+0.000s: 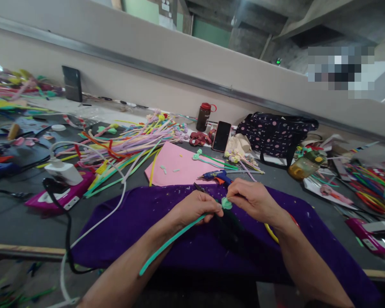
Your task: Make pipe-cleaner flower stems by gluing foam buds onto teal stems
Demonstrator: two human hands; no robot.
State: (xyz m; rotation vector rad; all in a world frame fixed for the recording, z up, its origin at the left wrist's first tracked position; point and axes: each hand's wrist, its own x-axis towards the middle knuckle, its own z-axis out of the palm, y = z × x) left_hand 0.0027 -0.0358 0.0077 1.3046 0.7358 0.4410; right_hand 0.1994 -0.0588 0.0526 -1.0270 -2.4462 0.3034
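My left hand is closed around a green pipe cleaner, whose free end slants down to the lower left. At its upper end sits a small pale green coiled head. The fingertips of my right hand pinch the edge of that coiled head. Both hands hover over a purple cloth spread along the table's front. Just beyond them lies a blue glue gun, with a dark pointed tool partly hidden behind my left hand.
Behind the cloth lies a pink sheet with small green scraps. Bundled pipe cleaners spread to the left. Magenta power strips stand at both sides, one trailing a white cable. A phone, bottle and patterned bag line the back.
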